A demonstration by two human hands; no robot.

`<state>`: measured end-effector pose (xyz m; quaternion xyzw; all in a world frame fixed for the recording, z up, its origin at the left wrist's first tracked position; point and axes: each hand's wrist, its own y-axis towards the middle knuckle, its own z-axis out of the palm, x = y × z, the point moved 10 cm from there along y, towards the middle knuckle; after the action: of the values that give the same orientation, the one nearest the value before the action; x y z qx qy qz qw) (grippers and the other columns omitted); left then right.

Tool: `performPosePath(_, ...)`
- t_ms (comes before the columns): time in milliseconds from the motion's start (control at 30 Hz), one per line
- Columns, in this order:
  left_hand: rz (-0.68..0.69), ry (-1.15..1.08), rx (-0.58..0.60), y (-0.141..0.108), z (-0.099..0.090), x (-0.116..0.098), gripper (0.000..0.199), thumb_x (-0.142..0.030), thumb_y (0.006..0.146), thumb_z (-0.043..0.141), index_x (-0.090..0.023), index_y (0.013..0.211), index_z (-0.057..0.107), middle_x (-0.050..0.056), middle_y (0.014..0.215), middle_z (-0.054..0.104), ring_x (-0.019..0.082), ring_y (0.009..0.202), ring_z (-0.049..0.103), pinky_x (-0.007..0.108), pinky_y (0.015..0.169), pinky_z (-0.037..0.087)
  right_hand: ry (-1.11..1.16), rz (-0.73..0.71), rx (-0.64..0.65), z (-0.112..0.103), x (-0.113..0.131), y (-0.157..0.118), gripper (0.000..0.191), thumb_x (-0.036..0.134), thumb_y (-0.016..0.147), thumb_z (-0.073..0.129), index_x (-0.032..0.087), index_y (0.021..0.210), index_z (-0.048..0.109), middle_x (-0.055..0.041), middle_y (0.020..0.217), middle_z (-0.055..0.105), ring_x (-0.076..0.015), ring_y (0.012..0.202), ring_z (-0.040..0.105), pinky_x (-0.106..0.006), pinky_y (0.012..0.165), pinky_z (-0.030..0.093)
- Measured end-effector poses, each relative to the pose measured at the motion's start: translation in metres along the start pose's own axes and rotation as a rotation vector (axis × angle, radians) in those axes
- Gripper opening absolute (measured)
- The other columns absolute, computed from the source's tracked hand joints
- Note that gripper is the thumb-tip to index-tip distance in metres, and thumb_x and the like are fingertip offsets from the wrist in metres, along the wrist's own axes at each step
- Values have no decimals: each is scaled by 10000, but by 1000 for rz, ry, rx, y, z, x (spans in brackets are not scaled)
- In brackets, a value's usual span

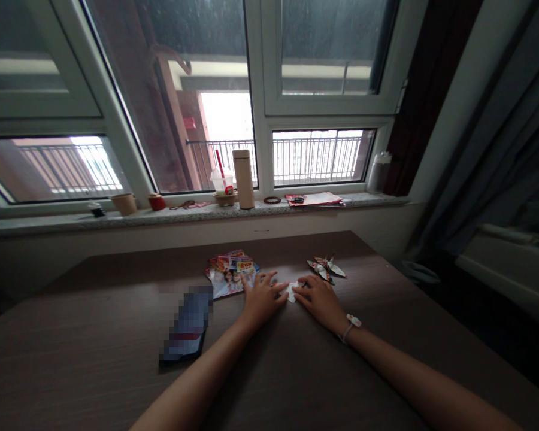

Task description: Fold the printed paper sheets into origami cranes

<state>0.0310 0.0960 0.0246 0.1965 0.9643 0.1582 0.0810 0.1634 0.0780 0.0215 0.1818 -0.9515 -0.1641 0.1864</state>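
Observation:
A small piece of white paper (291, 293) lies on the dark brown table (269, 371), between my two hands. My left hand (263, 297) rests with its fingers spread, and its fingertips touch the paper's left side. From the right, my right hand (320, 299) presses fingertips on the paper's other side, its fingers bent but apart; a bracelet circles that wrist. Behind my left hand sits a stack of colourful printed sheets (229, 278). Folded paper figures (327, 267) with pointed tips stand just behind my right hand.
A blurred-out phone-like object (186, 329) lies left of my left forearm. On the stone windowsill (175, 216) stand a tan bottle (243, 179), a cup with a red straw (221, 179), a brown paper cup (124, 204), scissors and papers (317, 199).

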Motion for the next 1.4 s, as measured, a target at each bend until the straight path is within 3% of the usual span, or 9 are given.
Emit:
performPosePath(1067,-22,-28,38,2,-4,-2,307,-477,904,550,-502,1198,637,-3,1452,507,344,1295,437,815,1044,66,-73,30,-5,-2,6,1,231,359,940,558,348,1112,712,-49,1231,634,-235,1182,534,-397,936,410)
performPosePath(1400,-8,20,18,1,-3,-1,322,-521,902,529,-518,1210,620,-2,1447,517,352,1320,413,825,1032,-1,-17,61,7,-4,2,2,259,423,891,611,370,1127,705,-32,1228,622,-232,1198,520,-402,968,392)
